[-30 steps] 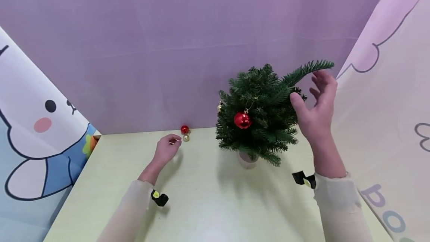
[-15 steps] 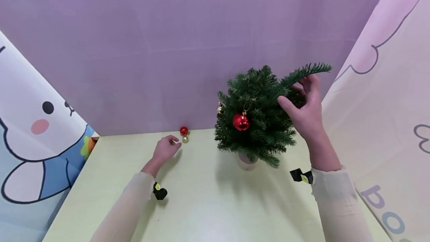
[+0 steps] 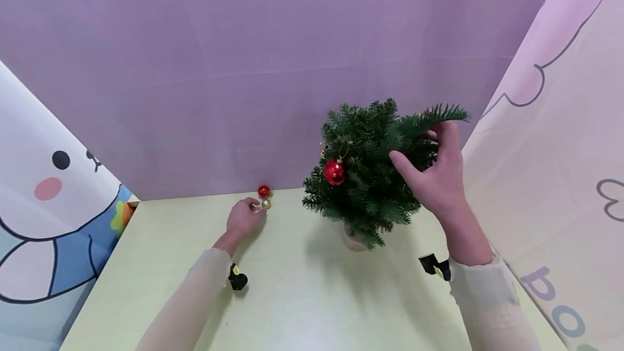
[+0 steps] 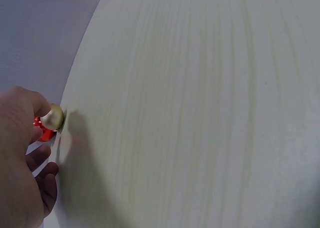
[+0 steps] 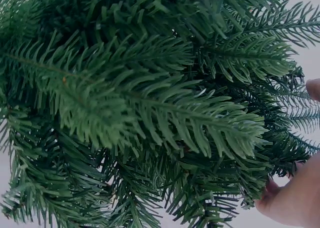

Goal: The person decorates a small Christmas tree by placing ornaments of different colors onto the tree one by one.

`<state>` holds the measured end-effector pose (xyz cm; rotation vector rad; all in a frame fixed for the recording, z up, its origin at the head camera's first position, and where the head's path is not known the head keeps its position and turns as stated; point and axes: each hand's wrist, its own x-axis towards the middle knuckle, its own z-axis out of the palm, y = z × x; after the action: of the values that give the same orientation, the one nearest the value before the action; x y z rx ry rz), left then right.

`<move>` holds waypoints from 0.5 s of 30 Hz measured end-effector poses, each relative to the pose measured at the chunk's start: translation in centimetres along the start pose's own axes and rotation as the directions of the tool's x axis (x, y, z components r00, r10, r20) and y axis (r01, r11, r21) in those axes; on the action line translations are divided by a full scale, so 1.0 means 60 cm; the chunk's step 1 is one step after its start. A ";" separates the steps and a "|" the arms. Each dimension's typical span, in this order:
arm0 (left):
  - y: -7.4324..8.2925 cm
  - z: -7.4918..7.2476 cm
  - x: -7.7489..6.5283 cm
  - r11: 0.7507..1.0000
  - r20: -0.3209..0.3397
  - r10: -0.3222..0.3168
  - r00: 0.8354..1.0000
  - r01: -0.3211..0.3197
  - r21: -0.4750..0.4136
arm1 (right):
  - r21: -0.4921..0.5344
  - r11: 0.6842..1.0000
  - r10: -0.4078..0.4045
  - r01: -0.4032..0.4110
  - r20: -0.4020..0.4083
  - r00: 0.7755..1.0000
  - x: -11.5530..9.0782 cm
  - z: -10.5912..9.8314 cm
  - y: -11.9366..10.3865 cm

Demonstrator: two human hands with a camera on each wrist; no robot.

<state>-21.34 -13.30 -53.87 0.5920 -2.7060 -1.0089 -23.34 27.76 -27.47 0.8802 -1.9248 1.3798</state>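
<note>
A small artificial Christmas tree (image 3: pixel 361 172) stands in a pale pot (image 3: pixel 353 240) on the table. My right hand (image 3: pixel 436 175) grips its right side, thumb on the front foliage and fingers curled behind a branch. Green needles (image 5: pixel 190 118) fill the right wrist view. A shiny red ball ornament (image 3: pixel 334 172) hangs on the tree's front; a gold ornament (image 3: pixel 322 149) is partly hidden at its left. My left hand (image 3: pixel 244 218) reaches a gold ball (image 3: pixel 266 204) on the table, fingertips at it; the left wrist view shows a finger overlapping that ball (image 4: pixel 53 119). Behind it lies a red ball (image 3: pixel 264 192).
The pale wooden table (image 3: pixel 283 297) ends at a purple backdrop (image 3: pixel 219 96). A cartoon-printed panel (image 3: pixel 53 199) bounds the left side, and a pale printed panel (image 3: pixel 560 177) the right.
My right hand has moved left into the foliage and holds the tree, which has turned, carrying its red ornament leftward. My left hand has come closer to the gold ball. The view has shifted slightly.
</note>
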 end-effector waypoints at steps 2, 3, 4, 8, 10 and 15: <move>0.001 0.002 0.002 1.000 -0.004 0.008 1.000 -0.008 0.004 | -0.068 0.997 -0.027 0.025 -0.030 0.999 -0.004 0.000 0.011; 0.001 0.002 0.003 1.000 -0.006 0.013 1.000 -0.013 0.004 | -0.088 0.995 -0.058 0.054 -0.045 0.997 -0.006 0.000 0.014; 0.003 0.003 0.003 1.000 -0.010 0.014 1.000 -0.014 0.003 | -0.106 0.991 -0.092 0.086 -0.059 0.994 -0.006 0.000 0.017; 0.005 0.002 0.006 1.000 -0.015 0.019 1.000 -0.018 0.023 | -0.194 0.953 -0.255 0.233 -0.100 0.962 -0.008 0.003 0.015; 0.006 0.001 0.006 0.999 -0.012 0.013 1.000 -0.013 0.030 | -0.240 0.926 -0.330 0.293 -0.130 0.935 -0.009 0.005 0.010; 0.010 -0.003 0.004 0.999 -0.011 0.016 1.000 -0.015 0.037 | -0.258 0.875 -0.474 0.411 -0.278 0.835 0.001 0.013 -0.008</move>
<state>-21.66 -13.08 -53.32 0.5807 -2.7201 -0.9513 -23.03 26.91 -27.38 0.8682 -1.4429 0.9739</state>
